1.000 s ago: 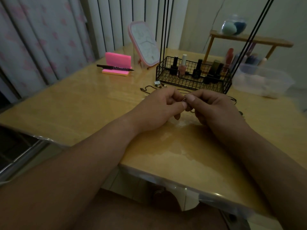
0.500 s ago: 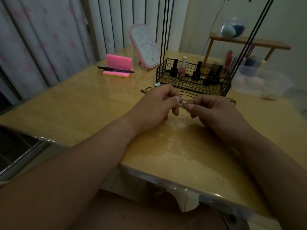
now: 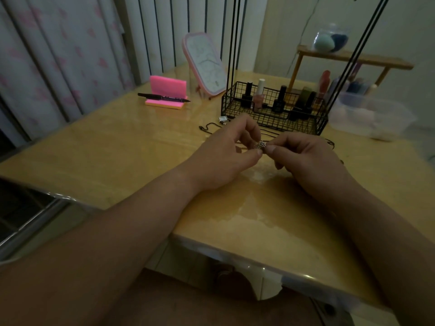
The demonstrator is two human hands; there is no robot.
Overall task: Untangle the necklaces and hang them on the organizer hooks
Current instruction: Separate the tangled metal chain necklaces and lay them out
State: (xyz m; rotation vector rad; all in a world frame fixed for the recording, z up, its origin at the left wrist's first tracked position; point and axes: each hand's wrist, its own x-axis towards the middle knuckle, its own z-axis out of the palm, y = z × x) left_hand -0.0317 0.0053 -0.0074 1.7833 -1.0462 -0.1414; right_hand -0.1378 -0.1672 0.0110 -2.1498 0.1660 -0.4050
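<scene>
A small silver tangle of necklace chain (image 3: 260, 144) sits between my two hands, just above the wooden table (image 3: 131, 151). My left hand (image 3: 226, 158) pinches its left side with thumb and fingertips. From the right, my right hand (image 3: 306, 161) pinches the same tangle. Dark necklace cords (image 3: 209, 126) trail on the table behind my hands, one with a small silver pendant (image 3: 223, 119). More cord shows right of my right hand (image 3: 330, 143). The organizer's thin black rods (image 3: 234, 43) rise from a black wire basket (image 3: 270, 118); its hooks are out of view.
Nail polish bottles (image 3: 259, 95) stand in the basket. A pink mirror (image 3: 204, 64) leans behind it. Pink sticky notes with a black pen (image 3: 164, 98) lie at the back left. A clear plastic box (image 3: 374, 118) and a wooden shelf (image 3: 353, 58) stand at the right.
Both hands have lifted slightly off the table and the silver tangle has come into view between the fingertips. The hands stay close together.
</scene>
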